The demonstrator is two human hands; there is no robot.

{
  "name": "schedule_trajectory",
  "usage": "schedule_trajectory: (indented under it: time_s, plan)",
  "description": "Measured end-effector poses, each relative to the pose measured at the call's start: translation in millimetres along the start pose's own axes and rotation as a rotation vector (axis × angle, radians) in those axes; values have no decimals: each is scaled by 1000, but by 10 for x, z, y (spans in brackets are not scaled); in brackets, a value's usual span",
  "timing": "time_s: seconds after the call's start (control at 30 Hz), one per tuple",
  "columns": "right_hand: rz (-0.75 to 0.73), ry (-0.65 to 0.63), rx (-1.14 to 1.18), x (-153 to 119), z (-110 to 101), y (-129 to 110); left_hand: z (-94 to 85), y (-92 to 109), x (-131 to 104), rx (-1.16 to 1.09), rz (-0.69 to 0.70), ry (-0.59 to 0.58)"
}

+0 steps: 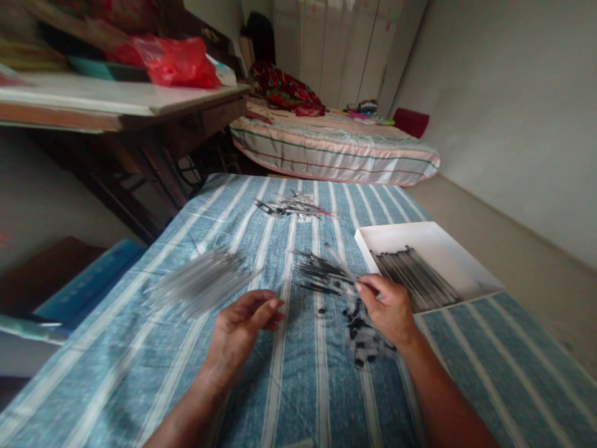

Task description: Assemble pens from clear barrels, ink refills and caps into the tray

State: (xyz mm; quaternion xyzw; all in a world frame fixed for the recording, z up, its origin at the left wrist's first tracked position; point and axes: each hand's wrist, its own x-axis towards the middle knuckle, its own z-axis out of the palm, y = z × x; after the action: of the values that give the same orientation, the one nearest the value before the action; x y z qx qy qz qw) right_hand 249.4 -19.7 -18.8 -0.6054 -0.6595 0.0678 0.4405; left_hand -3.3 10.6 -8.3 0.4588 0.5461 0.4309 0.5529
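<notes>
My right hand (385, 305) pinches the end of a thin greyish pen refill (338, 258), blurred, which points away over a loose pile of dark pen refills (321, 270). My left hand (247, 317) hovers above the cloth with its fingers curled and the thumb against them; whatever may be between them is hidden. Left of it lies a bundle of translucent pen barrels (205, 280), smeared by motion. Small black pen caps (366, 339) are heaped just below my right hand. Beside that hand, a white box lid (466, 267) contains a row of dark-filled pens (413, 274).
A blue-and-white striped cloth (303, 386) covers the table. At its far end sits another scatter of pen parts (298, 205). A wooden desk with a red plastic bag (177, 62) stands at left, a blue box (93, 286) below it. Beyond is a bed (336, 146).
</notes>
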Motion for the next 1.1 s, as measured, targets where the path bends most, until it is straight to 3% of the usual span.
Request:
schedule_trajectory:
  time_s: [0.07, 0.13, 0.3, 0.43, 0.63, 0.7, 0.77, 0.9, 1.0, 1.1]
  plan:
    - [-18, 128, -258, 73, -169, 174, -135, 15, 92, 197, 126, 148]
    - [-9, 140, -479, 117, -309, 311, -279, 35, 176, 507, 246, 268]
    - [122, -6, -830, 99, -453, 440, -512, 77, 290, 1191, 354, 433]
    - [147, 12, -864, 75, -496, 477, -550, 53, 338, 1504, 299, 343]
    - [114, 425, -618, 115, -570, 566, -528, 31, 361, 1626, 256, 245]
    - [52, 484, -510, 118, -510, 511, -514, 40, 353, 1650, 258, 237]
    - [-28, 410, -407, 100, -381, 389, -497, 49, 346, 1667, 244, 231]
    - [-201, 55, -263, -11, 18, 63, -453, 47, 339, 1701, 224, 221]
    - [-259, -182, -335, -108, 288, -100, -427, 38, 325, 1713, 248, 219]
    - [-264, -323, -451, -149, 406, -131, -406, 49, 293, 1710, 279, 213]
